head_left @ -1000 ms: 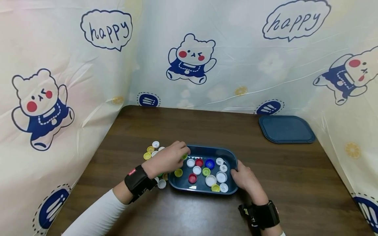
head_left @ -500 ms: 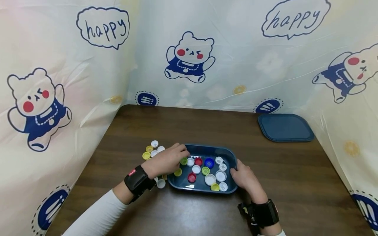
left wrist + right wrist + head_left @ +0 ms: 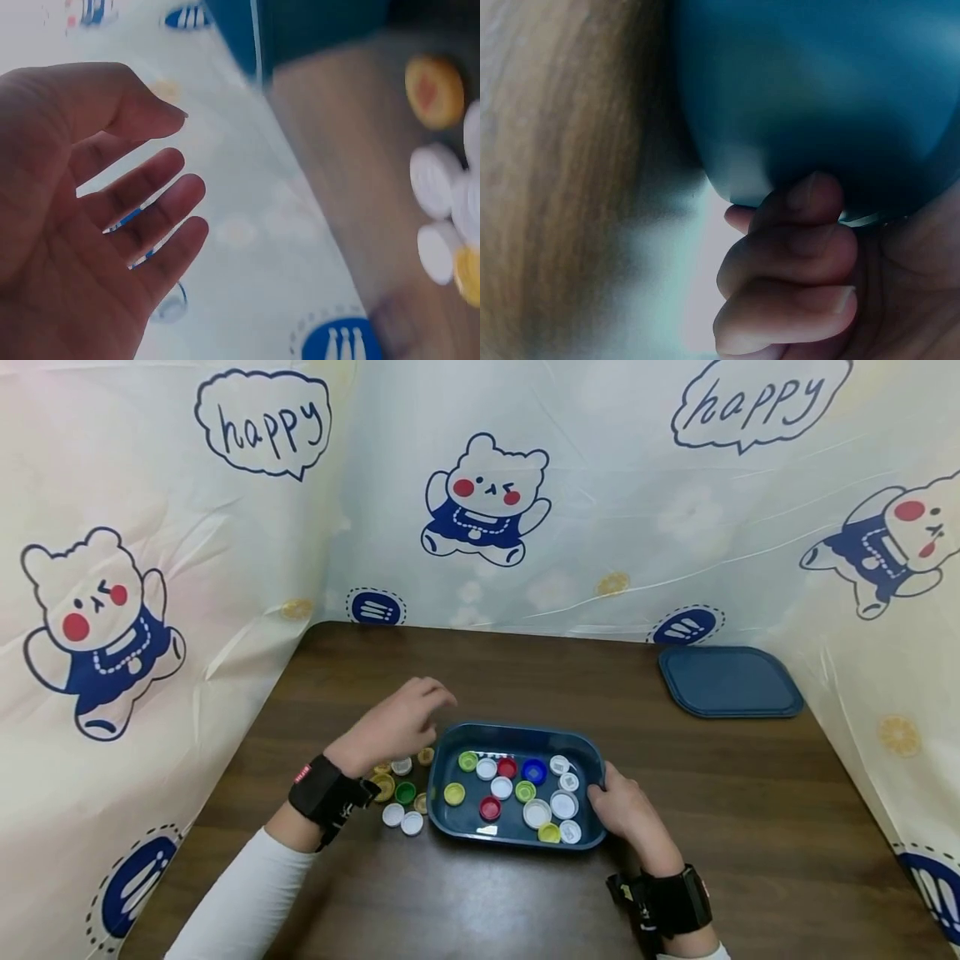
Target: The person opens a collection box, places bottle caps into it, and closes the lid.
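A dark blue tray (image 3: pixel 465 820) lies on the table with several bottle caps in it, white, red, blue, yellow and green. One light green cap (image 3: pixel 468 762) sits near its far left corner. My right hand (image 3: pixel 626 808) grips the tray's right end, thumb at the rim; the right wrist view has its fingers (image 3: pixel 795 247) curled against the tray's outside. Left of the tray my left hand (image 3: pixel 393 718) hovers over a group of loose caps, hiding part of it. In the left wrist view that hand (image 3: pixel 97 195) holds nothing, its fingers spread and loosely bent.
Loose caps, among them a dark green cap (image 3: pixel 405 792) and a white cap (image 3: pixel 412 823), lie close to the tray's left side. A second blue tray or lid (image 3: pixel 731 682) rests at the back right. Printed cloth (image 3: pixel 600 527) surrounds the brown table (image 3: pixel 525 902).
My left hand has let go of the light green cap inside the tray, then moved up and left, out over the loose caps. The right hand keeps its grip on the tray.
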{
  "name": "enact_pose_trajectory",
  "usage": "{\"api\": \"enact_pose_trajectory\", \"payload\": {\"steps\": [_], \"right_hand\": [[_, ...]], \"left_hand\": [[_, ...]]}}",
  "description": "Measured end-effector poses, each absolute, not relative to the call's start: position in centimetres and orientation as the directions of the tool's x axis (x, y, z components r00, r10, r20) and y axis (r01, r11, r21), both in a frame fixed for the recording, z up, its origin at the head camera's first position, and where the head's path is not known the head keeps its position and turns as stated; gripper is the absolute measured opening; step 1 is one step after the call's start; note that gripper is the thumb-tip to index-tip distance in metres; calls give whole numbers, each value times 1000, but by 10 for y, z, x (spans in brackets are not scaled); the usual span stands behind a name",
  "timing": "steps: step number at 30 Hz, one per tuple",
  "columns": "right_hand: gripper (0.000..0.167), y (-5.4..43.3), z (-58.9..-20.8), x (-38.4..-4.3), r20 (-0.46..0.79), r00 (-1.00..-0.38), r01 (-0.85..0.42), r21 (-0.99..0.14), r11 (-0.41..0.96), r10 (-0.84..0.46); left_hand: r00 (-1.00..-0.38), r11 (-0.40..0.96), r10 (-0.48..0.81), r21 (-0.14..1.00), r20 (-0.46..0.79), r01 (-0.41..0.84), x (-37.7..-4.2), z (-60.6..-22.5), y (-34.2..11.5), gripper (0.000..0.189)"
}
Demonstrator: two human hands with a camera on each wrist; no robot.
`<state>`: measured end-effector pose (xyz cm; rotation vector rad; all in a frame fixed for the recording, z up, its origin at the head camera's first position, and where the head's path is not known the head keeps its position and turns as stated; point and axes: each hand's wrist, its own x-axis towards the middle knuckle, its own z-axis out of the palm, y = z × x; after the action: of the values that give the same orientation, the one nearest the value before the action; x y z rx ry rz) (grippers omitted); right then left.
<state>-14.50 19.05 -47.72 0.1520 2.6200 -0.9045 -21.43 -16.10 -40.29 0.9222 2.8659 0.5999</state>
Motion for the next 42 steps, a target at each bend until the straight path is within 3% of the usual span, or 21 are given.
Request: {"api": "enact_pose_trajectory", "payload": {"steps": [7, 14, 22, 42], "right_hand": [[44, 190, -476, -146, -371, -929, 221, -573, 789, -10], [46, 191, -478, -144, -378, -926, 223, -576, 786, -14], [47, 191, -479, -143, -367, -930, 219, -588, 779, -16], [47, 190, -480, -144, -353, -935, 214, -591, 778, -12]], "left_hand": [[-885, 811, 463, 424, -42, 403, -240, -409, -191, 45], [-905, 871, 385, 397, -180, 291, -255, -437, -213, 44], [-897, 898, 368, 344, -247, 273, -266, -462, -223, 40], [-871, 893, 399, 337, -285, 299, -270, -468, -219, 34]]}}
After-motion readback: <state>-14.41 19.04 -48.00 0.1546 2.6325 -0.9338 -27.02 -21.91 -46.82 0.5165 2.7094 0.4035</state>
